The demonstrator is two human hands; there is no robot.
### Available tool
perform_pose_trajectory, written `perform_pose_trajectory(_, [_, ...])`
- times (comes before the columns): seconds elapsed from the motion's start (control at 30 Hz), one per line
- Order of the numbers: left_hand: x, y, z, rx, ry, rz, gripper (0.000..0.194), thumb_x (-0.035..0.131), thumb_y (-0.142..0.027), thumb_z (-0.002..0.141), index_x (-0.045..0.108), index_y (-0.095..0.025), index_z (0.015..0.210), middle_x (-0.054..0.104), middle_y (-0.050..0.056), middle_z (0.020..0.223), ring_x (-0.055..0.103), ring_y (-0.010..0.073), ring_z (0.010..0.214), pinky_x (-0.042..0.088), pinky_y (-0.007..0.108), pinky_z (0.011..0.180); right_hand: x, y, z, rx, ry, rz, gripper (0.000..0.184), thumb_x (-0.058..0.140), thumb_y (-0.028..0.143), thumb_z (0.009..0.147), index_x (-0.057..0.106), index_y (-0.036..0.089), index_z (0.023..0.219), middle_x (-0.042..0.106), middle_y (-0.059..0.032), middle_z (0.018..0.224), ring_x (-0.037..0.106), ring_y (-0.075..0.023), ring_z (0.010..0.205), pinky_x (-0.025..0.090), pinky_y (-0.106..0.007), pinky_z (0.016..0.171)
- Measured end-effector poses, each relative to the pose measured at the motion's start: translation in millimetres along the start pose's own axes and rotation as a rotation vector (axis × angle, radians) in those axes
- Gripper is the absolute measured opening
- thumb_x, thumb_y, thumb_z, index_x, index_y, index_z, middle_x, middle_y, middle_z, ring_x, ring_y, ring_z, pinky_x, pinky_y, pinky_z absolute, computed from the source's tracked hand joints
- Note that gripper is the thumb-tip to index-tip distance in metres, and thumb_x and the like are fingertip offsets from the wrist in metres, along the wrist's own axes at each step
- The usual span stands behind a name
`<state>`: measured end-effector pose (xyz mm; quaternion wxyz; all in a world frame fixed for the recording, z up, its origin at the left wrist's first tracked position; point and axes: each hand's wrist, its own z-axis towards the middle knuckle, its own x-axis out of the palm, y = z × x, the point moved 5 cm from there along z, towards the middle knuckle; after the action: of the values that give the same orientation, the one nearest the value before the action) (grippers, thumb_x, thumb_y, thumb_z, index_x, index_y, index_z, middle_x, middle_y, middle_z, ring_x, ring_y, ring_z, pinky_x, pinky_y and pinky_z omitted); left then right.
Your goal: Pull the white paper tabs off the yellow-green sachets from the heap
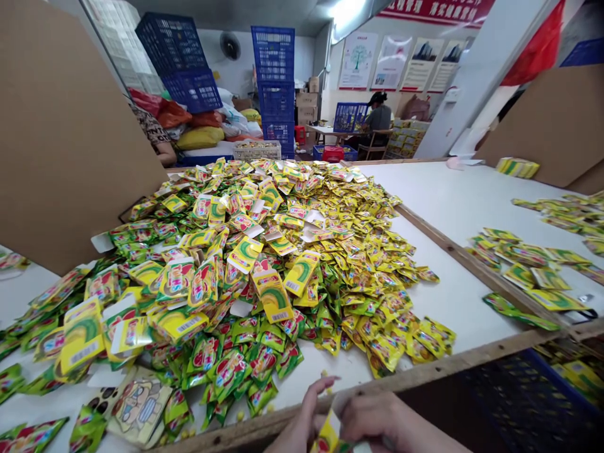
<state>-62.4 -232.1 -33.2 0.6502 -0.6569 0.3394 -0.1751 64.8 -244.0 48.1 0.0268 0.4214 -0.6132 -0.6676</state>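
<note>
Both my hands meet at the bottom edge, just below the table's wooden front rim (425, 371). My left hand (302, 425) and my right hand (382, 421) pinch the same small yellow and red packet (327, 435) between their fingers. Right in front of them a big heap of yellow and green snack packets (264, 264) covers the white table (453, 296). Flat yellow cards with barcodes (276, 302) lie mixed on top of the heap.
A tall brown cardboard sheet (61, 132) stands at the left. A wooden strip (453, 248) divides the table; more packets (528, 270) lie right of it. Blue crates (276, 82) are stacked at the back. A person (377, 116) sits far off. A dark blue crate (528, 402) sits at the lower right.
</note>
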Motion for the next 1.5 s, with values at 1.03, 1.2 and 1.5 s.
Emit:
perform_pose_trajectory(1.03, [-91.1,8.8,-0.1,-0.184,-0.513,0.040,0.044,0.039,-0.043,0.085,0.051,-0.015,0.117,0.071,0.005,0.072,0.066,0.0195,0.061,0.054,0.032,0.060,-26.2,-45.7,48.9,0.059,-0.472,0.274,0.013,0.033,0.027,0.090,0.044,0.021,0.086,0.049,0.0035,0.064,0.046,-0.0100,0.050,0.040,-0.022,0.048])
perform_pose_trajectory(1.2, [-65.1,24.9,2.7,-0.172,-0.699,-0.509,0.053,0.055,-0.051,0.074,0.054,-0.014,0.112,0.070,0.011,0.099,0.067,0.0251,0.086,0.055,0.036,0.075,29.6,-64.4,66.5,0.052,-0.722,0.615,0.020,0.039,0.040,0.088,0.043,0.021,0.087,0.040,0.0066,0.061,0.036,-0.0071,0.046,0.032,-0.017,0.041])
perform_pose_trajectory(1.5, [-63.0,-0.6,4.5,-0.071,-0.495,-0.254,0.033,0.057,-0.036,0.078,0.057,-0.020,0.107,0.069,0.008,0.102,0.065,0.0198,0.089,0.051,0.033,0.082,9.1,-47.0,46.8,0.054,-0.699,0.156,0.041,0.055,0.018,0.074,0.042,0.020,0.113,0.054,-0.0061,0.096,0.054,-0.0165,0.077,0.048,-0.027,0.066])
